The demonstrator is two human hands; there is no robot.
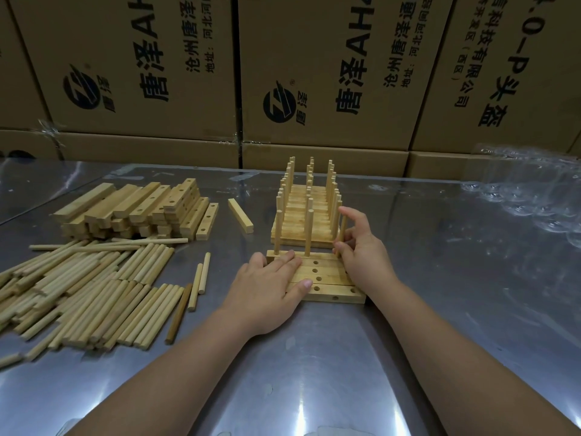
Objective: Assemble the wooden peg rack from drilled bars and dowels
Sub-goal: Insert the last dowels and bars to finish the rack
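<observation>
Several drilled wooden bars (327,280) lie side by side on the metal table (314,357) in front of me. My left hand (267,287) rests flat on their left ends, fingers straight. The farthest bar carries two upright dowels (308,229) at its left and middle. My right hand (364,250) pinches a third upright dowel (343,229) at that bar's right end. Behind them stands a finished peg rack (306,209) with three rows of pegs.
A stack of drilled bars (141,212) and a single loose bar (240,214) lie at the left rear. A large heap of dowels (88,287) covers the near left. Cardboard boxes (330,73) wall the table's back edge; crinkled plastic film (528,190) lies far right.
</observation>
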